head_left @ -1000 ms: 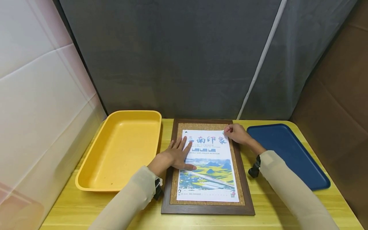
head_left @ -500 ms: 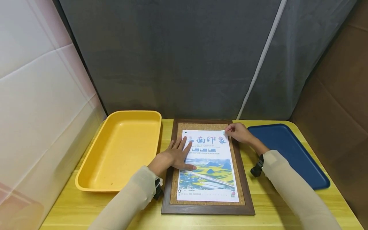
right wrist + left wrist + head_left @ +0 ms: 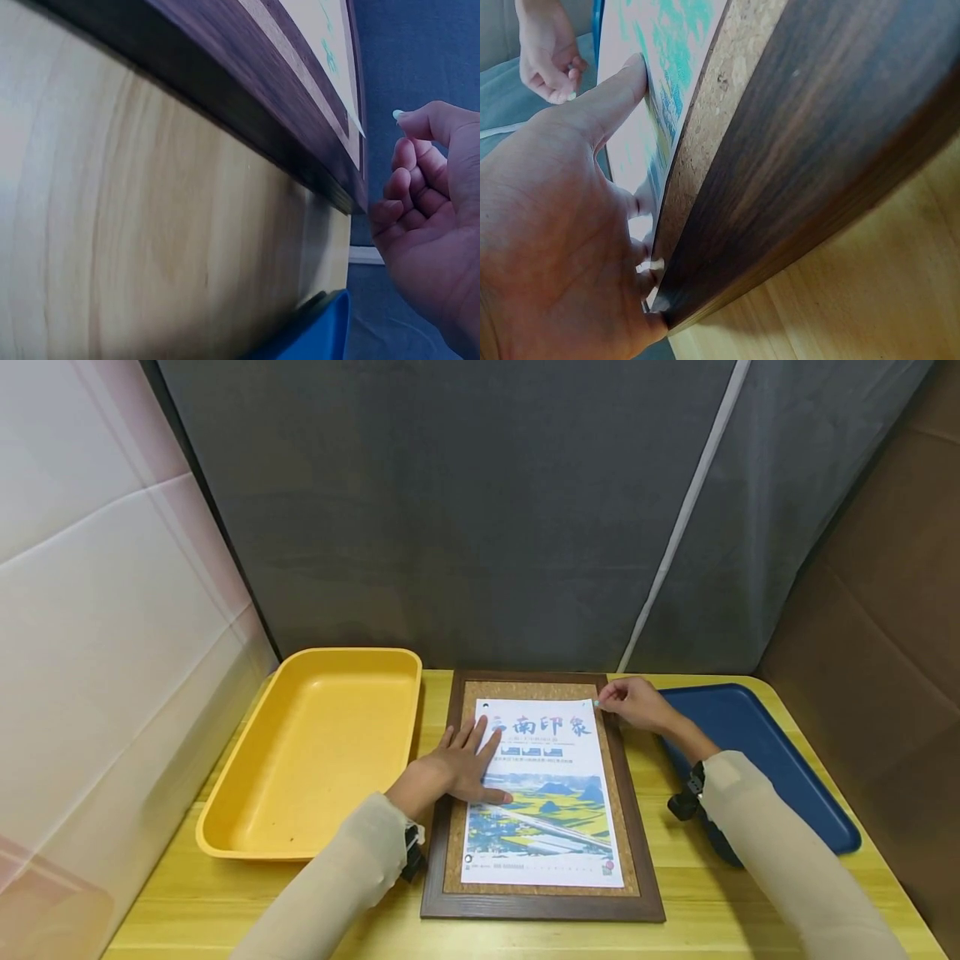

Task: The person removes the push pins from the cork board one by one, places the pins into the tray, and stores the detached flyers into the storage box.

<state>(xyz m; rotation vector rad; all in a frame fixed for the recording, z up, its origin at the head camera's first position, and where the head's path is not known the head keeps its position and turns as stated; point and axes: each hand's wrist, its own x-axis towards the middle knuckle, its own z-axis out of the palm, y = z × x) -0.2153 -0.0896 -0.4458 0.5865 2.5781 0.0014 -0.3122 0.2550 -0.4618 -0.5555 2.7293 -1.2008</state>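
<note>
Apparently three corners of the poster (image 3: pixel 551 789) on the framed corkboard (image 3: pixel 540 908) bear pins (image 3: pixel 485 705); the fourth, just beside the right grip (image 3: pixel 636 703), which pinches a small pale pin (image 3: pixel 397 114), looks unfastened, the only one left. The left grip (image 3: pixel 463 768), spread, presses the poster beneath it.
</note>
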